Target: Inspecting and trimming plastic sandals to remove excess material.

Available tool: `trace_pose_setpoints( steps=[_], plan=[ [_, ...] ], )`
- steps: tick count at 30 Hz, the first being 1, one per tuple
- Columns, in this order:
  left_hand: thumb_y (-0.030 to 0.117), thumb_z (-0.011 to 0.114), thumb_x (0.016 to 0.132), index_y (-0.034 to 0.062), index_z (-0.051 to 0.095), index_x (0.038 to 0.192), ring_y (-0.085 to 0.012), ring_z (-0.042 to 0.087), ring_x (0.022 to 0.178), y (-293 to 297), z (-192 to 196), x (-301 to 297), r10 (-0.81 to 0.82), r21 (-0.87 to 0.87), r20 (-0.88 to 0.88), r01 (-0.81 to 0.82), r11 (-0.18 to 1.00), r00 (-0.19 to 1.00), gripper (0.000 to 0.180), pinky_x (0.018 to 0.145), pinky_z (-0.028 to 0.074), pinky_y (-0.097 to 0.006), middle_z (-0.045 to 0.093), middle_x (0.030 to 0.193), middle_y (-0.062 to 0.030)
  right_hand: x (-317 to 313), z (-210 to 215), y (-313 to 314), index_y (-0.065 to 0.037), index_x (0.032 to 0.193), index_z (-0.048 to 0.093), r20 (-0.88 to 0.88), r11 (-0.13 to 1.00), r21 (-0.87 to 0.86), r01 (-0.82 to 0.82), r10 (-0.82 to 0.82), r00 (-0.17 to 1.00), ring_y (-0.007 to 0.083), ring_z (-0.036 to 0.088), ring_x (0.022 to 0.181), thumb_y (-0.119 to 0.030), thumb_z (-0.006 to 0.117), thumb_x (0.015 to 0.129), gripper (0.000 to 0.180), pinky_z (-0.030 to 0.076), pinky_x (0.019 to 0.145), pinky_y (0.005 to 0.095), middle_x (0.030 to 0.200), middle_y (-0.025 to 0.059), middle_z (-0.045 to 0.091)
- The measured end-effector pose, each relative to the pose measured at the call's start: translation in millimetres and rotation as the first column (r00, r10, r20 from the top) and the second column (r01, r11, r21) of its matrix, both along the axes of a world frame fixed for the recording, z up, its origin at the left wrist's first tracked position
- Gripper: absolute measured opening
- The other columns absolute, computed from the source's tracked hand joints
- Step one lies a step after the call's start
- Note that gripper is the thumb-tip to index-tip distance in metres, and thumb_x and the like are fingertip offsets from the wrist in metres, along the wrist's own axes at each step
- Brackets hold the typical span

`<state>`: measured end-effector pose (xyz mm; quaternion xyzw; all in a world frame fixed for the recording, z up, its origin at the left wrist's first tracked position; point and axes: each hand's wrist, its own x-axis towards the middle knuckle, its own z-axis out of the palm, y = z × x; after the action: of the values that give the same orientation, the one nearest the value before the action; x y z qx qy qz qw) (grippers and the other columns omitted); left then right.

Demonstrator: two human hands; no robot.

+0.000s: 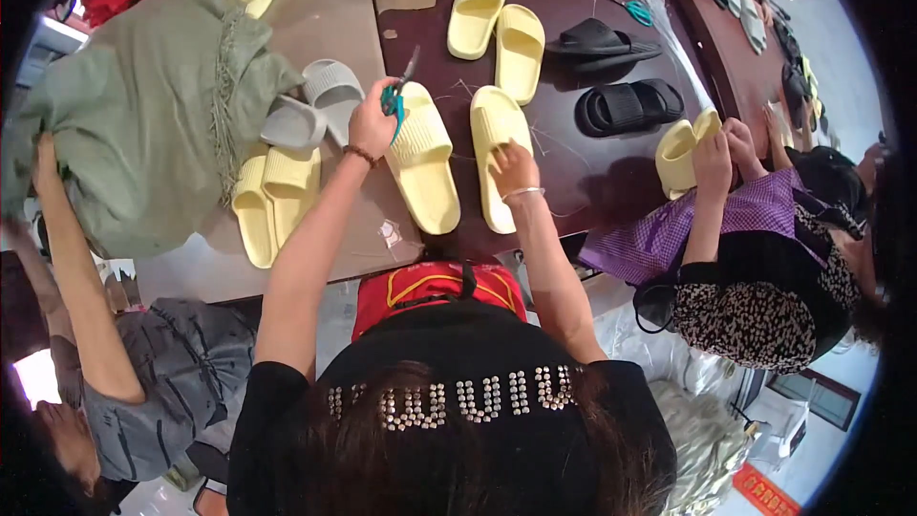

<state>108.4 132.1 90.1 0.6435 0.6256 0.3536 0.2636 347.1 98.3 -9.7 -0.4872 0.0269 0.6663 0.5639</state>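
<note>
"Gripping what, in that left hand (371, 124)?"

"Teal-handled scissors (397, 113). My fingers are closed round the handles, and the blade end sticks up, pointing away from me."

"And the right hand (516, 169)?"

"It's well to the right of the scissors, fingers part-open and bent, resting on the right yellow slipper (493, 118) by its strap (whether I'm pinching it or merely touching it, I can't tell)."

"What about the other one in front of you?"

"The left yellow slipper (425, 164) lies just to the right of the scissors, flat on the surface (573, 191), its strap at the far end from me."

"Anything else about?"

"Left of the scissors sit two grey slippers (334, 94), with a yellow pair (292, 180) nearer me on that side. Beyond the scissors and to their right is another yellow pair (478, 17); farther right come black slippers (632, 105). Farther right still, a co-worker's hands (714, 164) are at a pale yellow slipper (676, 161)."
</note>
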Motion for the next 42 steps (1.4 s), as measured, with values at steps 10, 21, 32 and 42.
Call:
trace_pose_setpoints(
  steps=[10,21,32,42],
  plan=[
    [0.007,0.066,0.069,0.0015,0.043,0.112,-0.014,0.055,0.073,-111,-71,-36,0.181,-0.284,0.348,-0.081,0.955,0.92,0.049,0.067,0.045,-0.027,0.058,0.081,-0.0056,57,-5,-78,-0.009,0.113,0.039,0.151,0.997,-0.003,-0.08,0.08,0.985,0.0178,0.056,0.071,-0.015,0.051,0.082,0.034,0.046,0.059,0.0304,0.086,0.0069,0.057],
    [0.007,0.063,0.072,0.0042,0.045,0.112,-0.0135,0.056,0.073,-130,-84,-68,0.096,-0.336,-0.04,-0.104,0.936,0.995,0.043,0.066,0.046,-0.027,0.06,0.082,-0.0065,79,-38,-135,-0.006,0.117,0.038,0.692,0.973,-0.133,-0.188,0.228,0.685,0.0121,0.053,0.064,-0.019,0.058,0.078,0.045,0.042,0.053,0.024,0.082,0.0056,0.056],
    [0.006,0.057,0.07,0.0054,0.049,0.108,-0.0279,0.057,0.083,-133,-100,-22,-0.574,-0.164,-0.333,0.554,0.816,0.748,0.038,0.07,0.044,-0.036,0.058,0.09,-0.0141,34,-43,-167,-0.002,0.119,0.035,0.719,0.977,-0.213,-0.03,0.177,0.672,0.0152,0.055,0.063,-0.018,0.06,0.075,0.053,0.046,0.051,0.0277,0.085,0.0104,0.058],
    [0.005,0.056,0.07,0.0057,0.05,0.109,-0.0295,0.055,0.084,-124,-118,-8,-0.749,-0.248,-0.199,0.707,0.663,0.632,0.039,0.074,0.044,-0.037,0.056,0.092,-0.0152,61,-43,-204,0.004,0.109,0.045,0.562,0.994,-0.013,0.112,-0.085,0.823,0.0135,0.058,0.068,-0.005,0.055,0.079,0.033,0.049,0.061,0.0242,0.08,0.0095,0.061]
  ],
)
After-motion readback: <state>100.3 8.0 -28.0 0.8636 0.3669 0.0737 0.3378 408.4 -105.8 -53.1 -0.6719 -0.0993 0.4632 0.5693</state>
